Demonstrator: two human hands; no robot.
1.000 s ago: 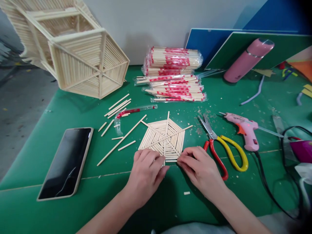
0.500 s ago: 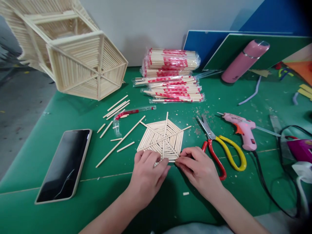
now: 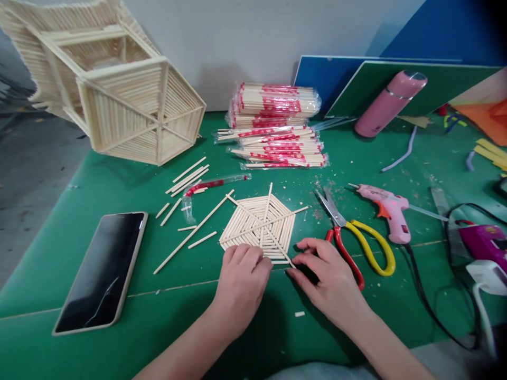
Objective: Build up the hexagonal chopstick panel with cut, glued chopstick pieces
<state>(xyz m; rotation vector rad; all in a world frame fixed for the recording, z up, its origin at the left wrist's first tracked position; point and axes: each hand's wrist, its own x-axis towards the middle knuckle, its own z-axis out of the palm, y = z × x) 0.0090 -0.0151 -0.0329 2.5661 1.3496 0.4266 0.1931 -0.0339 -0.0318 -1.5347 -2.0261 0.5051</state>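
A flat hexagon of glued wooden sticks [image 3: 259,224] lies on the green table [image 3: 99,184], with long sticks crossing over it. My left hand [image 3: 240,282] rests at its near edge, fingers curled down onto the sticks. My right hand [image 3: 322,274] sits at the near right corner, thumb and forefinger pinched at the end of a diagonal stick. What either hand grips is too small to name.
Red-and-yellow scissors [image 3: 356,240] and a pink glue gun [image 3: 386,208] lie right of the hexagon. Loose sticks [image 3: 190,179], a phone [image 3: 101,272], packs of chopsticks [image 3: 277,124], a large stick structure [image 3: 114,87], a pink flask [image 3: 390,103] and cables [image 3: 435,295] surround it.
My right hand has slid slightly back and right off the hexagon's edge. The left hand has stayed almost where it was. The view has shifted a little.
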